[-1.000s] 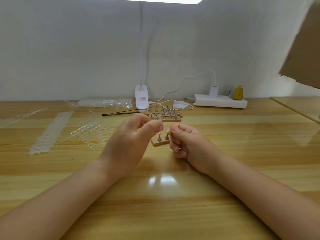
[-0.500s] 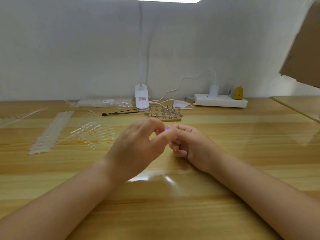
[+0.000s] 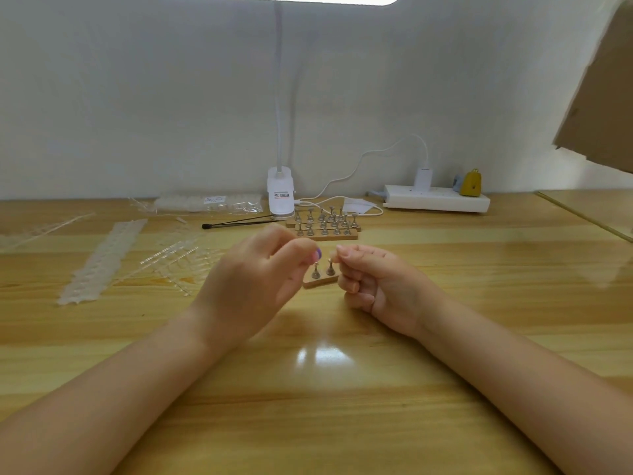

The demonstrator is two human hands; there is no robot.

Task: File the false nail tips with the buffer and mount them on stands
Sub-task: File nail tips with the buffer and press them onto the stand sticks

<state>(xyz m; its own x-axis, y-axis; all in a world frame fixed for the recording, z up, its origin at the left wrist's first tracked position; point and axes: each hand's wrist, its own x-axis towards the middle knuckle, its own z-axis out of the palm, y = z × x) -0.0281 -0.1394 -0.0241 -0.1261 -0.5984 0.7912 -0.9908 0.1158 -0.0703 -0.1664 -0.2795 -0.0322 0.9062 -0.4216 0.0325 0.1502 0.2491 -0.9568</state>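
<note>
I see the table [image 3: 342,406] as the largest risk surface: glossy varnished wood with lamp glare, smooth enough that a dropped tip would skate off and vanish among the clear plastic to my left. The white wall [image 3: 137,97] is matte; the lamp [image 3: 281,195] clamps on by a white plastic base. The left hand [image 3: 253,286] hovers just left of the block [image 3: 317,282], fingers curled with thumb and forefinger pinched on something purple and small at their ends, which I take for the buffer, though it is too blurred to be sure. The right hand [image 3: 373,282] sits just right of the block, its fingers curled tight and its thumb and forefinger pinched near the top of one peg; I judge a clear nail tip is between them, but I cannot make it out. If that pinch slackens or the filing stroke catches, the tip could flick away; a knock from either hand could tip the small block. The tip strips [image 3: 99,258] lie well left, translucent, ridged, flimsy. The rack [image 3: 323,226] behind holds rows of small metal stands on wooden bars, apparently bare. The block is a short pale wooden slab carrying two flared metal pegs [image 3: 323,269], upright and close together.
</note>
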